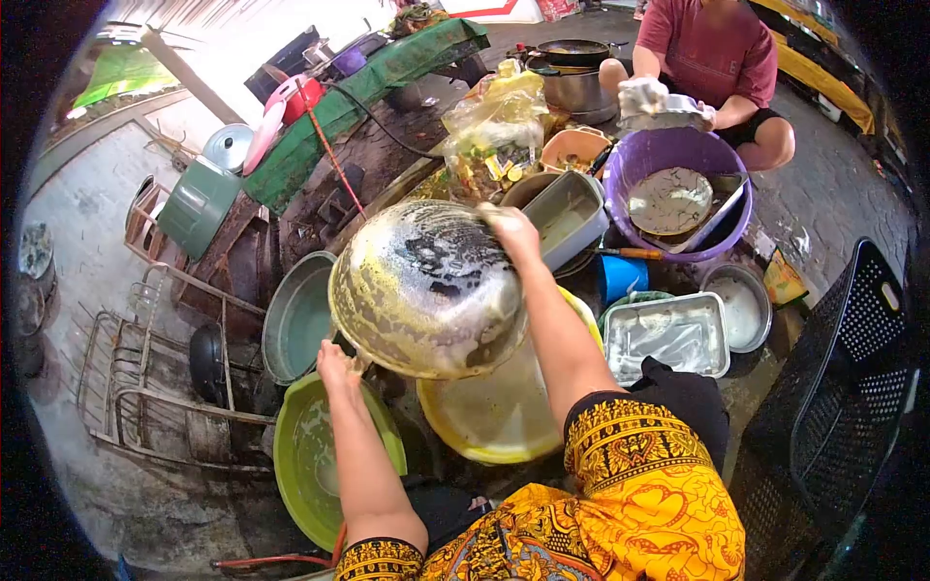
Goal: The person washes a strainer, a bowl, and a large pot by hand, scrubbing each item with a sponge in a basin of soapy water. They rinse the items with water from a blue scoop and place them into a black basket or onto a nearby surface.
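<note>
A large round metal wok [426, 300], its underside sooty and streaked with yellowish suds, is tilted up in front of me. With my left hand [341, 370] I grip it at the lower left rim. My right hand [511, 234] is closed at its upper right edge, fingertips partly hidden. Below the wok is a yellow-rimmed basin [494, 426] of cloudy water. A green basin [320, 455] with sudsy water lies under my left forearm. Beyond it stands a grey-green basin [295, 315].
Another person in a red shirt [702, 48] holds a metal pan [664, 116] over a purple tub [668, 247]. To my right are a soapy rectangular tray [668, 339] and a black crate [857, 368]. A metal rack [184, 387] stands left; a rubbish bag [499, 126] is ahead.
</note>
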`<state>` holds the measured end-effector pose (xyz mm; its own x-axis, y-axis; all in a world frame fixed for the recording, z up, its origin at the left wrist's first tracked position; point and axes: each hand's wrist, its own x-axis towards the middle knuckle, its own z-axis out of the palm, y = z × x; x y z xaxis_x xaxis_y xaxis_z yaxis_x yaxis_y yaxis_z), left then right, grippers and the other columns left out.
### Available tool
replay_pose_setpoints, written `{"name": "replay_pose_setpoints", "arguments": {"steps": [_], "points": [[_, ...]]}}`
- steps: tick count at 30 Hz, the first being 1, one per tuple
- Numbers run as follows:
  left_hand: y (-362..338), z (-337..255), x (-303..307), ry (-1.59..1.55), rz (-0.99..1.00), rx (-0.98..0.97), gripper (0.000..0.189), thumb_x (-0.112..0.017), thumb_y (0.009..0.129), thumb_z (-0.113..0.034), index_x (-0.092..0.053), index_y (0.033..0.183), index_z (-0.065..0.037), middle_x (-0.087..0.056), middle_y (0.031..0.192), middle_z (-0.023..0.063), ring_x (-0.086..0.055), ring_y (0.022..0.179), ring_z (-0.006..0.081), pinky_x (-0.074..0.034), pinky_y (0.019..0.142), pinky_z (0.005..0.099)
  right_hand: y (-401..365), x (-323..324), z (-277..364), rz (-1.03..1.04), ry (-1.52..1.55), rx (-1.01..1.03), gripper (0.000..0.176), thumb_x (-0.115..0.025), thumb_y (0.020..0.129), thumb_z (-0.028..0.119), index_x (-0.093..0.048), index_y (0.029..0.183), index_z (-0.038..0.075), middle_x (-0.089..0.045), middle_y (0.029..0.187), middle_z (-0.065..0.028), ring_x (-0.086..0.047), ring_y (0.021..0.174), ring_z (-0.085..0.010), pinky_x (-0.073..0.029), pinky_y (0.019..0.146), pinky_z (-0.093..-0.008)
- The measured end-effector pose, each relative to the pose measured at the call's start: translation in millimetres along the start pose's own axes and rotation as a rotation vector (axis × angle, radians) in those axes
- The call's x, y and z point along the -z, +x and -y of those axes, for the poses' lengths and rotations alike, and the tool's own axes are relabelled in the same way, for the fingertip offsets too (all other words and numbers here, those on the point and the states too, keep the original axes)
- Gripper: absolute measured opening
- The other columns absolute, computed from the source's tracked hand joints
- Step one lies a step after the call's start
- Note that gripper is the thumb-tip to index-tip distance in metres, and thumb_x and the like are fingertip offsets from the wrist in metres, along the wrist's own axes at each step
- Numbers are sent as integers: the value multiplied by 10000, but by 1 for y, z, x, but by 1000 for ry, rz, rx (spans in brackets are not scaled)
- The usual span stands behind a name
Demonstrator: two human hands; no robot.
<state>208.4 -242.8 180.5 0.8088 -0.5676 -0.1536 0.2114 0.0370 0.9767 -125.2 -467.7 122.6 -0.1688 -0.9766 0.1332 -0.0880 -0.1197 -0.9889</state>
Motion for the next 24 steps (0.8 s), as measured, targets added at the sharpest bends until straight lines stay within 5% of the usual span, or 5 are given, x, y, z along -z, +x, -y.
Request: {"name": "replay_pose_setpoints", "arguments": {"steps": [2,6,13,20,24], "points": [[7,16,-4,-59,11,46,215,-474,934,-280,-452,836,-90,-407,701,19,-422,566,167,-455,496,400,-9,20,-23,-35,0,-320,574,-553,760,541,-653,1047,55,-645,1024,-157,-586,1000,-299,-405,898,-335],[1,33,-27,-140,31,60,190,-474,915,-245,-454,829,-77,-391,662,13,-405,544,155,-413,483,348,-60,30,-49,-152,-122,-463,501,-541,803,468,-644,1050,44,-600,1123,-152,-540,1045,-331,-410,883,-369],[-23,24,-55,-101,73,103,257,-412,951,-265,-492,931,-22,-406,684,29,-385,536,137,-342,462,295,-112,8,-13,-587,-158,314,461,-632,744,251,-583,1189,145,-546,1188,-159,-506,1069,-358,-377,943,-433],[-58,11,-77,-45,124,120,294,-364,961,-272,-483,990,-5,-395,672,43,-382,530,138,-326,451,284,-157,-49,93,-265,-373,647,322,-614,761,247,-628,1080,213,-543,1229,-74,-506,1085,-296,-386,888,-476],[-74,18,-86,-340,289,111,276,-371,950,-266,-450,981,-4,-508,881,136,-527,753,276,-495,685,420,-155,-69,119,-90,-579,923,291,-572,767,212,-630,1051,187,-533,1230,-65,-511,1070,-287,-403,854,-465]]}}
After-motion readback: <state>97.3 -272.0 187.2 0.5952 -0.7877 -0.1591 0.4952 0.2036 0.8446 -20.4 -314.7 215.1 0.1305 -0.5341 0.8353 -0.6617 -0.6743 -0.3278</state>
